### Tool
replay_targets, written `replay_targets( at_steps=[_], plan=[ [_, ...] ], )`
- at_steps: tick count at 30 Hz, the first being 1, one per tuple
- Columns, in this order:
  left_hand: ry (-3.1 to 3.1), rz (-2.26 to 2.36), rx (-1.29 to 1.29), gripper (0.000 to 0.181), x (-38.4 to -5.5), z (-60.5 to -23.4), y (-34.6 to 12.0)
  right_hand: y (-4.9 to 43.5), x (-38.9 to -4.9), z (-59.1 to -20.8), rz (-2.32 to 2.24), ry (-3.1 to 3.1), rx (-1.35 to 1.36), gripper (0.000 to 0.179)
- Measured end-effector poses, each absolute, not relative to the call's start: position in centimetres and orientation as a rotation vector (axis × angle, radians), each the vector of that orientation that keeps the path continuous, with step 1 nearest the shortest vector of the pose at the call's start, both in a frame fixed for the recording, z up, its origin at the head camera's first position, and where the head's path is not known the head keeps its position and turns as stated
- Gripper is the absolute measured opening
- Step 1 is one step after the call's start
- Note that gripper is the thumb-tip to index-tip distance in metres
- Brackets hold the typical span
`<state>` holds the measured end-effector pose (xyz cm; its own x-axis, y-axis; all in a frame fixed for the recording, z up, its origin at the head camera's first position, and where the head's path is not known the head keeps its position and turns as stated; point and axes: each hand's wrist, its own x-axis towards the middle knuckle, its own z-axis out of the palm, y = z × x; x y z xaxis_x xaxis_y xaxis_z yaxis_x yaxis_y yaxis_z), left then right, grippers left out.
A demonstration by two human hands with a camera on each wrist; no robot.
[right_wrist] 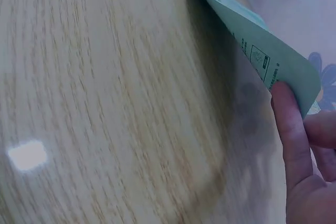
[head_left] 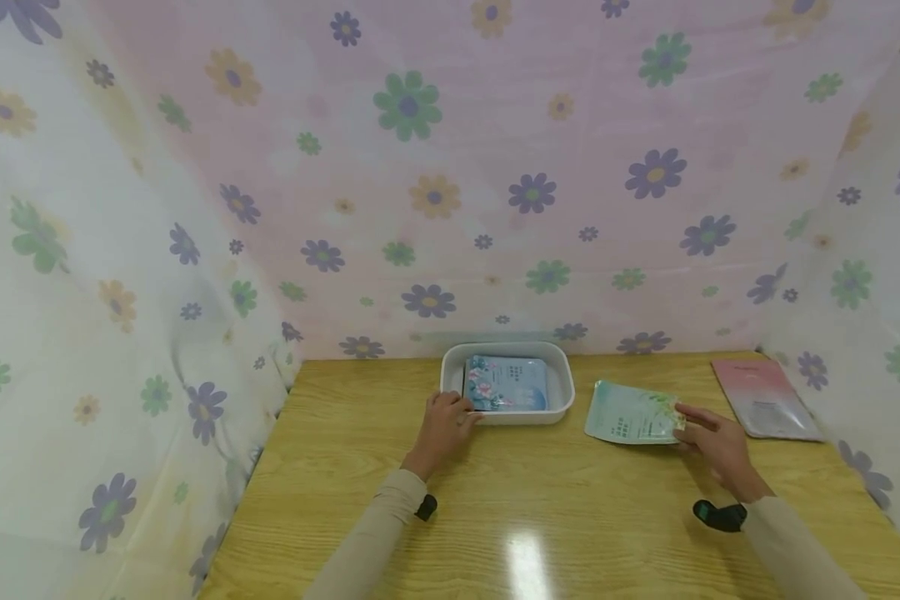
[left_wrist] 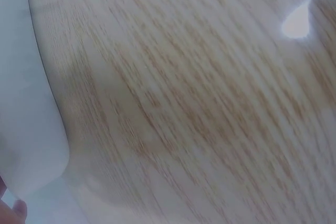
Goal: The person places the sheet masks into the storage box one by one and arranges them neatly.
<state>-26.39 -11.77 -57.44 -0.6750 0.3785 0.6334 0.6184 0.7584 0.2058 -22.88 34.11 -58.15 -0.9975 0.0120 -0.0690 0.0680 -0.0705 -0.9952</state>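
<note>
At the front left corner of a white plastic tray (head_left: 525, 418), my left hand (head_left: 442, 429) grips the rim. The tray's pale side (left_wrist: 31, 108) fills the left of the left wrist view, with only fingertips showing below. Inside the tray lies a blue face mask packet (head_left: 521, 383) with a flower print. My right hand (head_left: 720, 450) pinches the right end of a green face mask packet (head_left: 630, 412), thumb and fingers on opposite faces. In the right wrist view this packet (right_wrist: 286, 66) is tilted, its printed back showing above the table.
A pink and silver packet (head_left: 768, 400) lies flat on the wooden table (head_left: 585, 508), to the right behind my right hand. Flower-patterned cloth (head_left: 480, 275) hangs close behind the tray and along both sides. Dark straps (head_left: 720, 517) sit at the wrists.
</note>
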Motion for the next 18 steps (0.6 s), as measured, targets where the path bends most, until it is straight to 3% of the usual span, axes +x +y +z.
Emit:
replay_targets(
  at_steps=[18],
  plan=[
    [-2.388,-0.575,-0.732,0.016,-26.3,-57.8,-11.8,31.2,-22.0,-54.2,-2.293,2.169,-0.114,0.049]
  ],
)
